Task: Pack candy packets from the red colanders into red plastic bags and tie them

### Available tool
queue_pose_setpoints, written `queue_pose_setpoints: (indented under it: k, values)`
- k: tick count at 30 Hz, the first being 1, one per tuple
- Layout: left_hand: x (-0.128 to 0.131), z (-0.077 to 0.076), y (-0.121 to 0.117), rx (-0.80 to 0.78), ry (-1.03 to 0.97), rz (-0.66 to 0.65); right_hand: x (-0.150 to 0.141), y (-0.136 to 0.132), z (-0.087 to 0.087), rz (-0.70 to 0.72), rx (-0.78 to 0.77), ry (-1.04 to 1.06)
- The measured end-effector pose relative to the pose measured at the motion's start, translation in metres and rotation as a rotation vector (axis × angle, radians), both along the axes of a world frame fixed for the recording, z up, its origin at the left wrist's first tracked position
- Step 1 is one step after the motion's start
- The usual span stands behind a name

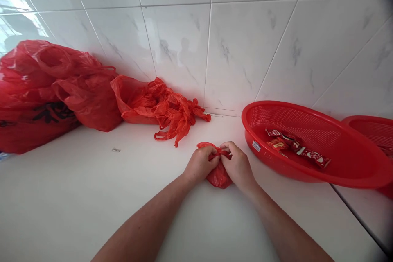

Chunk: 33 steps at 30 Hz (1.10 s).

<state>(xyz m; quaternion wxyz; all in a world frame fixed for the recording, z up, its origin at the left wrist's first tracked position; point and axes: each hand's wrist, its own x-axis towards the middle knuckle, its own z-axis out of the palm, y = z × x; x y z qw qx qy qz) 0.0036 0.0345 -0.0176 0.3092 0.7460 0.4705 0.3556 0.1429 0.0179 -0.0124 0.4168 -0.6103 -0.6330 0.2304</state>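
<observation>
A small red plastic bag [219, 177] sits on the white table, bulging at the bottom with contents I cannot make out. My left hand [201, 163] pinches the gathered top of the bag from the left. From the right, my right hand [238, 163] grips the same twisted top, its fingertips close to those of my left. Both hands are closed on the plastic, and part of the bag is hidden behind the fingers.
A red plastic basket [260, 159] with several wrapped snacks [316, 156] stands at the right, a second red basket [365, 122] behind it. A heap of loose red bags [167, 104] and large filled red bags [61, 90] line the tiled wall [181, 41] at the left.
</observation>
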Motion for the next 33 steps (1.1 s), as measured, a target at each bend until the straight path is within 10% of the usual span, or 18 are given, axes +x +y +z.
queue_pose_setpoints:
  k: [12,20,33]
  values:
    - [0.000,0.002,-0.005,0.117,-0.031,-0.018,0.002,0.007,-0.015,-0.038,0.231,-0.163]
    - [-0.008,-0.005,-0.002,0.393,0.123,0.013,0.008,0.008,-0.009,0.282,-0.045,0.322]
    - [-0.006,-0.006,-0.009,0.345,0.100,0.037,0.011,0.010,-0.013,0.047,-0.252,0.678]
